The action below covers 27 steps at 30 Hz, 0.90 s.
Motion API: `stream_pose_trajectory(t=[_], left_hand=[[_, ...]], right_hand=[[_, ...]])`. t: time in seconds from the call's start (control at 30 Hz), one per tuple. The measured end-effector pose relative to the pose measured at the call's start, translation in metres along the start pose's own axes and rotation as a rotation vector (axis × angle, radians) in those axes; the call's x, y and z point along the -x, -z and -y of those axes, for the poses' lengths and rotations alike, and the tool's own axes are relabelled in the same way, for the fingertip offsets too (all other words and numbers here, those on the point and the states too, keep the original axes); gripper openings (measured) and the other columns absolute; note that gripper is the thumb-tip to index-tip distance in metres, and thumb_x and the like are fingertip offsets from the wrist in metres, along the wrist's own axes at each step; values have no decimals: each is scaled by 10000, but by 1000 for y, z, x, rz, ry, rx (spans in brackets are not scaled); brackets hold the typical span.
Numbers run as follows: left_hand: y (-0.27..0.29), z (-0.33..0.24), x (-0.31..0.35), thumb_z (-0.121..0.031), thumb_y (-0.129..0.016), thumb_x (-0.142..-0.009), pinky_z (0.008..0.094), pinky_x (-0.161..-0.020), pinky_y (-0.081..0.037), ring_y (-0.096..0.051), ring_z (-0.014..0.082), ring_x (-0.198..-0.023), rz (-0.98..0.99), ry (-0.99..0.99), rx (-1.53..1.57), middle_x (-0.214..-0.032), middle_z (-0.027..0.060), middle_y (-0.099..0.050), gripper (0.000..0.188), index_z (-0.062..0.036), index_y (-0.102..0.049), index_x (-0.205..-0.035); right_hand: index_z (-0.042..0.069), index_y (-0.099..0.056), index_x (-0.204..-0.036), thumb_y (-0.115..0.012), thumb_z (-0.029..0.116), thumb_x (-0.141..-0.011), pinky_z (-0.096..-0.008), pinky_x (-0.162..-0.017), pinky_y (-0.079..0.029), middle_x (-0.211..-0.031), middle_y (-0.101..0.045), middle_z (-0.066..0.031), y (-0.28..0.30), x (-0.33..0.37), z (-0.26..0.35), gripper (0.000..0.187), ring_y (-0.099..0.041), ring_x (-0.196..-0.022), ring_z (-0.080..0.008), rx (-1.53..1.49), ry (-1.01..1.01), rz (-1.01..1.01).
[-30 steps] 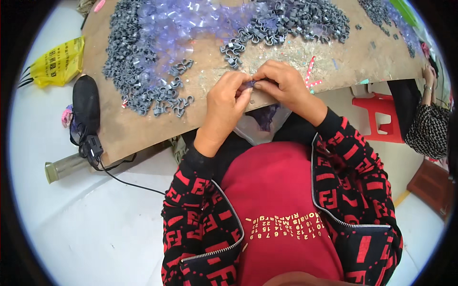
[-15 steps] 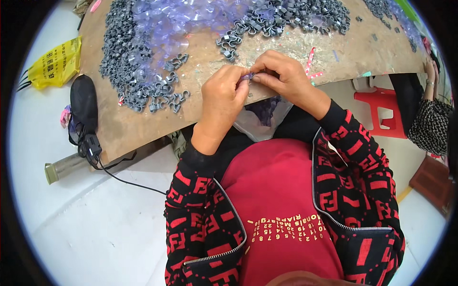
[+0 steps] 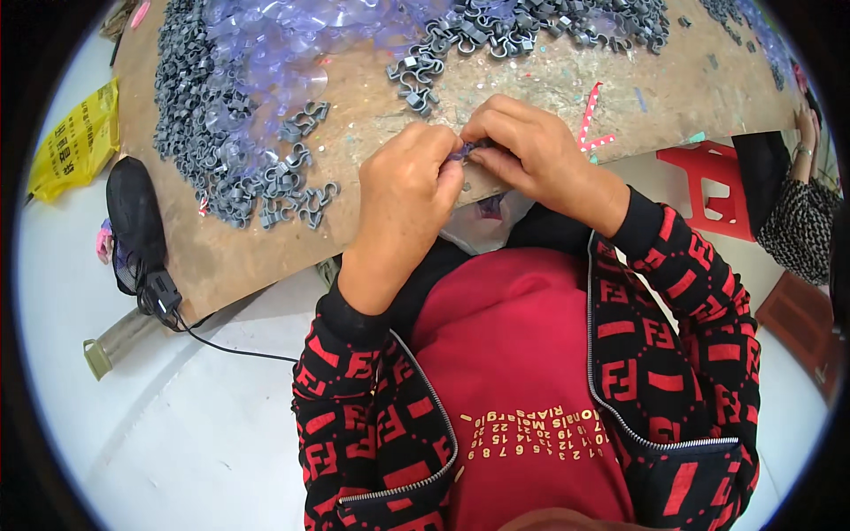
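My left hand (image 3: pixel 407 181) and my right hand (image 3: pixel 531 159) meet just above the near edge of the table. Thumb and fingers of each are pinched on a small purple plastic piece (image 3: pixel 464 152). The fingers cover most of it, so its full shape is hidden. Its tint matches the heap of translucent purple suction cups (image 3: pixel 305 40) on the far side. Grey plastic clips (image 3: pixel 208 133) are piled left of my left hand, and more grey clips (image 3: pixel 496 31) lie beyond my hands.
A white bag (image 3: pixel 465 232) with something purple inside hangs below the brown table's edge (image 3: pixel 257 265). Red-and-white dotted strips (image 3: pixel 591 124) lie right of my hands. A black pouch (image 3: pixel 135 212) with a cable is at left. Another person's arm (image 3: pixel 801 195) and a red stool (image 3: pixel 708 190) are at right.
The view has shifted slightly, moving the heaps on the left further left. Both hands keep their pinch on the purple piece; my fingers have moved a little around it.
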<state>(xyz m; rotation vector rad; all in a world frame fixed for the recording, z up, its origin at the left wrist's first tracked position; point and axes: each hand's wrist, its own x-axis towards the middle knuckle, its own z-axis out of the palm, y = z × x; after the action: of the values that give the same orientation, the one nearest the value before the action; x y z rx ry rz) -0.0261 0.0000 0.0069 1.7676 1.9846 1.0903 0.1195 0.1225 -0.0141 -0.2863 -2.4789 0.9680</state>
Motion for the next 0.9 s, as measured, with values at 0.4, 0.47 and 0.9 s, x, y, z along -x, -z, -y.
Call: stream_pose_trajectory(t=[0.4, 0.47, 0.9], left_hand=[[3, 3, -6, -28, -639, -735, 433, -618, -481, -621, 354, -725, 81, 46, 36, -805, 156, -617, 121, -31, -598, -849], [0, 9, -3, -43, -651, -736, 427, -619, -485, -626, 349, -723, 75, 73, 45, -812, 153, -623, 127, -30, -600, -852], [-16, 11, 21, -52, -668, -757, 292, -622, -518, -620, 174, -680, -197, 142, 190, -861, 81, -606, 213, -21, -633, -965]], right_hand=[[51, -587, -986, -660, 71, -799, -384, -748, -484, -914, -584, -104, -1, 2, 0, 201, -590, -869, -320, 138, 102, -33], [50, -609, -977, -668, 94, -812, -376, -755, -480, -927, -589, -108, -4, 2, -7, 180, -587, -879, -316, 93, 86, -15], [31, -231, -1501, -463, 287, -1023, -407, -964, -497, -1353, -481, -257, 74, -18, 130, 590, -579, -1163, -307, -1299, 40, -62]])
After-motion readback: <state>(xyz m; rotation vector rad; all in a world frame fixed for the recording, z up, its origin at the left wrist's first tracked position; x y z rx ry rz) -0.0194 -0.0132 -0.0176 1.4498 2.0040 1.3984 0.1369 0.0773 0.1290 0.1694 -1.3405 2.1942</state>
